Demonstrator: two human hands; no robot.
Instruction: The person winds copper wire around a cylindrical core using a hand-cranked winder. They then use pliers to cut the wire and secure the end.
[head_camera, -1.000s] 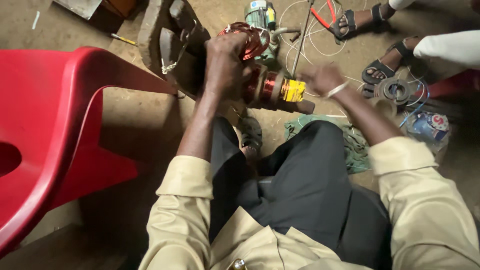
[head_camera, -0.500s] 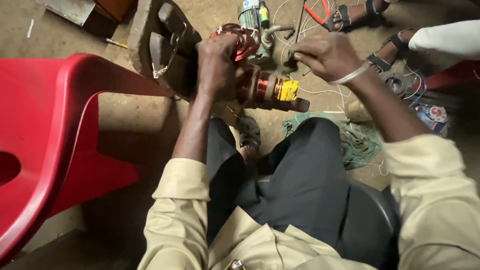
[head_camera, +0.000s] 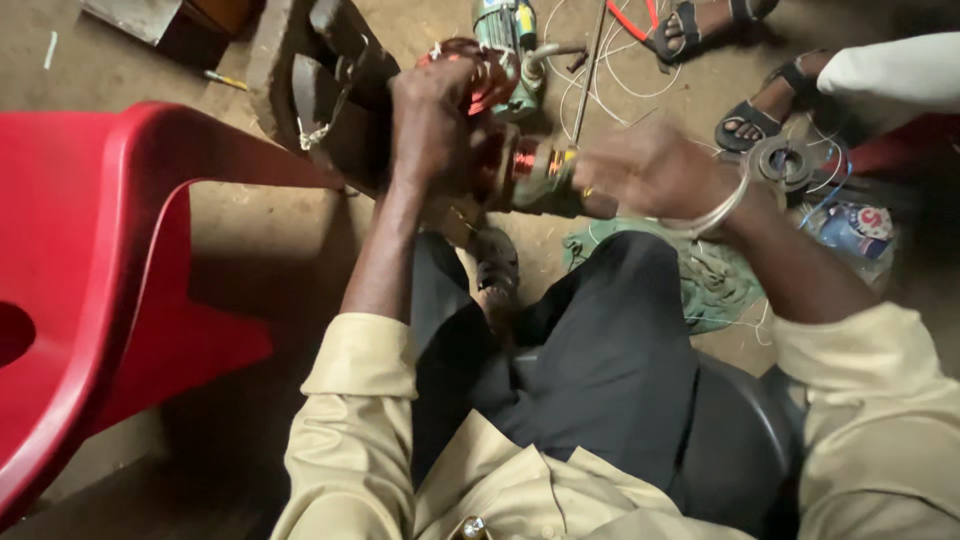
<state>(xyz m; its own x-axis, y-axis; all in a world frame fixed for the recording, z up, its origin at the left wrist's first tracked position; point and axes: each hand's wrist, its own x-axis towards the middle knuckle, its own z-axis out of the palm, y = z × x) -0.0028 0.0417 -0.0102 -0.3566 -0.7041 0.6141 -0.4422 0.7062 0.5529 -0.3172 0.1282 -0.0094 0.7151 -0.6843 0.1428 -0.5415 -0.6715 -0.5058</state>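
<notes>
While the person sat over the dirt floor (head_camera: 260, 240), the left hand (head_camera: 432, 125) was closed around the copper-wound end of a small motor part (head_camera: 530, 170), its grip clamped on the body so that the piece hung just above the floor in front of the knees. The right hand (head_camera: 650, 170) sat at the other end, fingers curled near the yellow-marked tip; motion blur hid whether they pinched a wire or merely touched the part, so I could not tell that grip's state. Judging from this, the step would go best if the left hand kept the winding steady and close to the lap while the right worked with short, gentle pulls, since thin copper probably kinks or snaps under a jerk. Loose white wire (head_camera: 600, 70) lay on the floor beyond the hands, near a green motor (head_camera: 505, 30) and another person's sandalled foot (head_camera: 745, 125), so tangling looked a risk. A red plastic chair (head_camera: 90, 260) stood toward the left edge of the floor, well apart.
</notes>
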